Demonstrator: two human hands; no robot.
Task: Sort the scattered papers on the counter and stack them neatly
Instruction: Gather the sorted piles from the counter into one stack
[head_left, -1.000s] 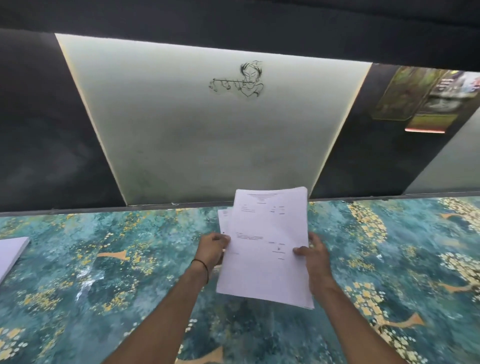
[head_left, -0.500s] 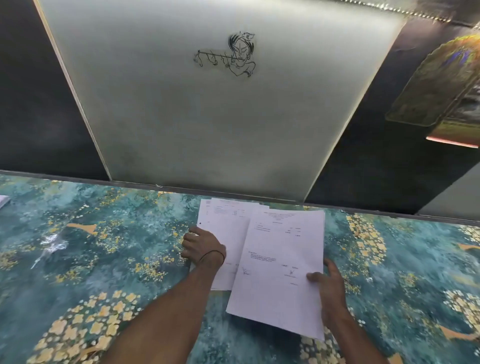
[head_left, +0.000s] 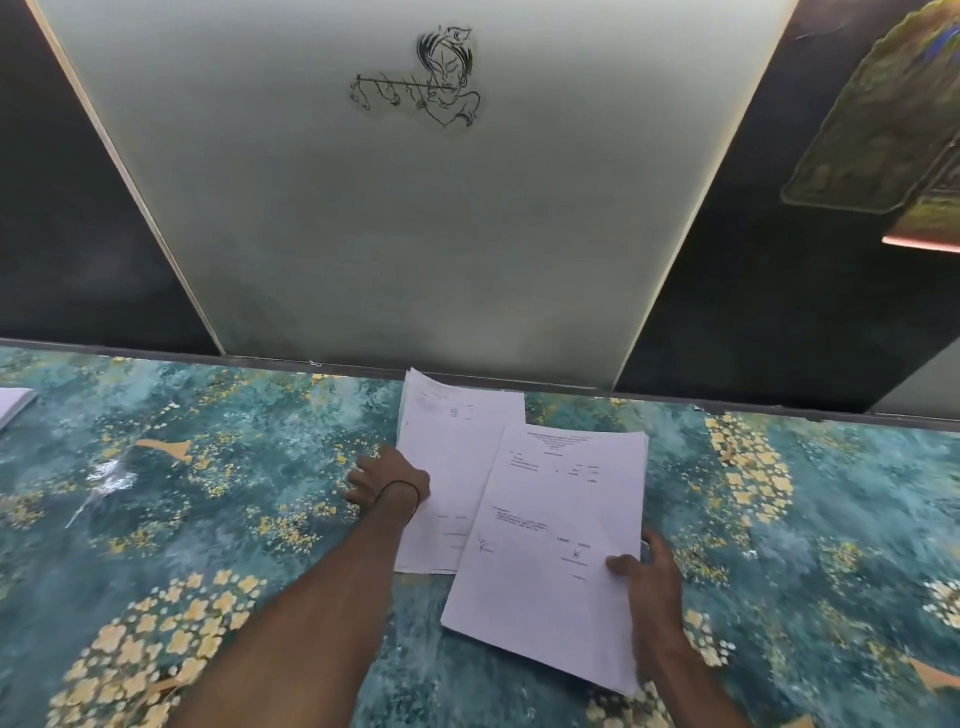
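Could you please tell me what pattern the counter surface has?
The counter is mottled teal with yellow flower clusters; head view shows it.

Bare forearms, thin black wristband (head_left: 397, 488) on left

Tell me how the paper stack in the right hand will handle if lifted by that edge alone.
The paper stack looks several sheets thick, so it is probably floppy and would sag away from the right hand. No clip shows, so sheets may slide or fan apart. It is likely light, since one pinching hand holds it.
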